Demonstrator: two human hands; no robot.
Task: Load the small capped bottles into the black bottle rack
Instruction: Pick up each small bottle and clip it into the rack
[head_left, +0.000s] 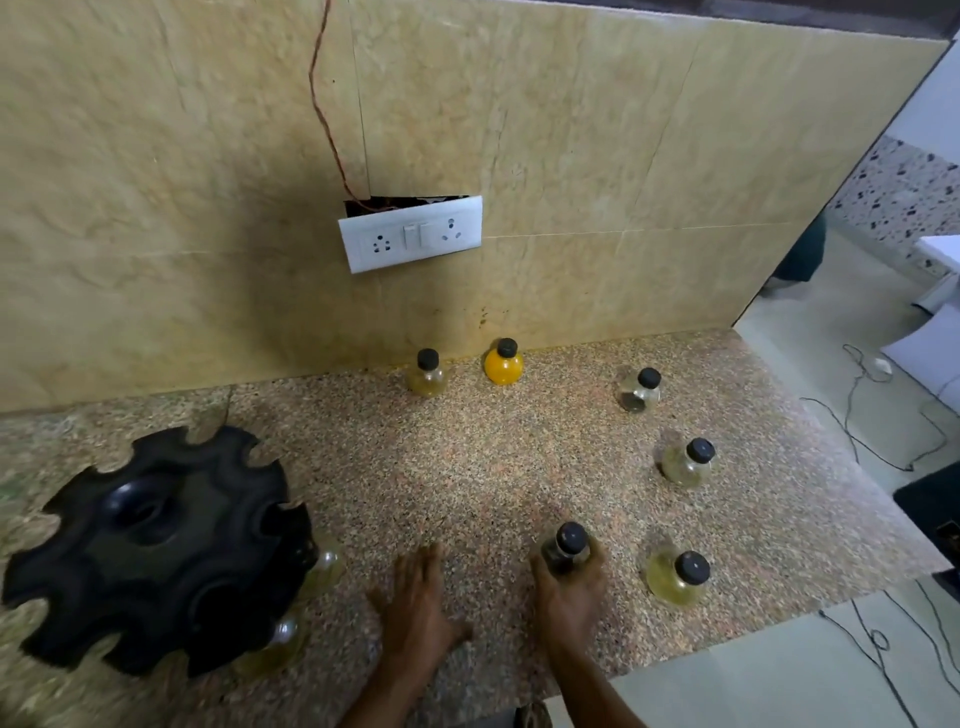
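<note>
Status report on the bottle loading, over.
Right hand gripping dark bottle. Left hand flat on counter. Rack left, two bottles in. Path unobstructed.

A speckled brown granite counter (467, 457) carries a black notched round plastic rack (156, 551) and scattered small round black-capped bottles (685, 462).

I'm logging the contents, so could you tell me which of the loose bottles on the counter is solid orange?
It is the orange bottle standing against the wall below the socket plate. Its body is opaque orange, while the other bottles look clear or pale yellow.
</note>
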